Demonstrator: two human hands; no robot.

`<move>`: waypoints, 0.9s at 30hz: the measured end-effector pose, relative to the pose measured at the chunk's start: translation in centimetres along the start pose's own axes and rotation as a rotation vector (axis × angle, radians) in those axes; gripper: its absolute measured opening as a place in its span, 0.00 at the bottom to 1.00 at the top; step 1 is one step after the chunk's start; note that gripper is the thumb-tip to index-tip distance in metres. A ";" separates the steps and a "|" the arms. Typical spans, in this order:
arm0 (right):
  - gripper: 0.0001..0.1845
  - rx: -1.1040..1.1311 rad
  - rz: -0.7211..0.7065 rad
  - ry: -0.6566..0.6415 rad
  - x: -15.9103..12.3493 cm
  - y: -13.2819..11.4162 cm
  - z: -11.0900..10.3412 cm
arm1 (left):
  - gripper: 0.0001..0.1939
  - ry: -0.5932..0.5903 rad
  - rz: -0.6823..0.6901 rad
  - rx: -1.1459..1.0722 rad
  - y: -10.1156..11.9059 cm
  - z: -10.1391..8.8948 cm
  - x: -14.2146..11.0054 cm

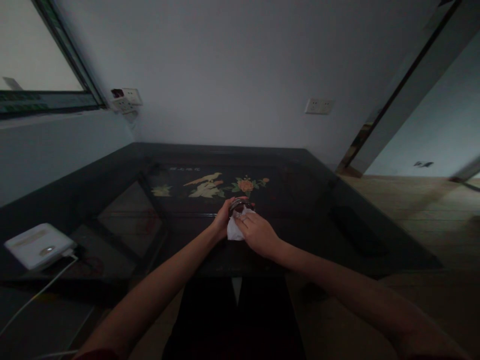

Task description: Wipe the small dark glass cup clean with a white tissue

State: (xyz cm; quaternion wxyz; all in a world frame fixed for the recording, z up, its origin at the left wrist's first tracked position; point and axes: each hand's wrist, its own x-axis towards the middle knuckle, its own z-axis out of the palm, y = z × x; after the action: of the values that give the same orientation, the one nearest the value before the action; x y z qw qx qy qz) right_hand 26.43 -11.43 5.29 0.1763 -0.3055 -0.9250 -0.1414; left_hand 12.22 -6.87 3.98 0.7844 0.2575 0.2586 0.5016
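Over the near part of a dark glossy table (210, 240), my two hands meet at a small dark round object with a shiny rim (240, 202). Its exact kind is too dim to make out. My left hand (222, 218) is wrapped around the object's left side. White tissue (234, 231) is held under the fingers of my right hand (258, 233), pressed against the object's near side. Part of the tissue hangs down between the hands. The object's lower part is hidden by the tissue and fingers.
A white box-shaped device (39, 245) with a white cable (41, 292) sits on the table's left side. Birds and flowers (210, 187) decorate the tabletop. A dark flat object (356, 231) lies at the right. Wall sockets (318, 106) are behind the table.
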 end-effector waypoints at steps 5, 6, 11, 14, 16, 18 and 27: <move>0.12 -0.020 -0.358 -0.020 -0.2 3.1 -0.3 | 0.16 -0.059 -0.128 0.078 -0.2 -0.7 0.1; 0.12 -0.012 -0.381 -0.019 -0.2 3.3 -0.3 | 0.17 -0.066 -0.152 0.086 -0.1 -0.8 0.1; 0.13 -0.061 -0.332 -0.006 0.2 3.2 -0.4 | 0.21 -0.113 -0.200 0.044 1.0 -0.3 -0.7; 0.11 -0.078 -0.234 0.012 0.2 3.1 -0.6 | 0.24 -0.126 -0.192 -0.021 1.4 0.3 -1.0; 0.11 -0.053 -0.138 0.034 0.2 2.9 -0.8 | 0.24 -0.124 -0.184 -0.075 1.2 0.7 -1.1; 0.13 -0.023 -0.020 0.060 0.4 2.3 -0.9 | 0.23 -0.111 -0.165 -0.125 0.7 1.1 -1.1; 0.15 0.088 0.505 0.165 3.2 -3.0 -0.1 | 0.26 -0.058 0.137 -0.149 -0.4 1.7 -1.1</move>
State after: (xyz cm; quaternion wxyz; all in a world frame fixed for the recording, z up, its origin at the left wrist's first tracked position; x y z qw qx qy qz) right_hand 22.18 -12.13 6.22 0.2941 -0.5061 -0.8072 -0.0768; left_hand 13.19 -8.28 5.16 0.7723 0.2297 0.1797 0.5643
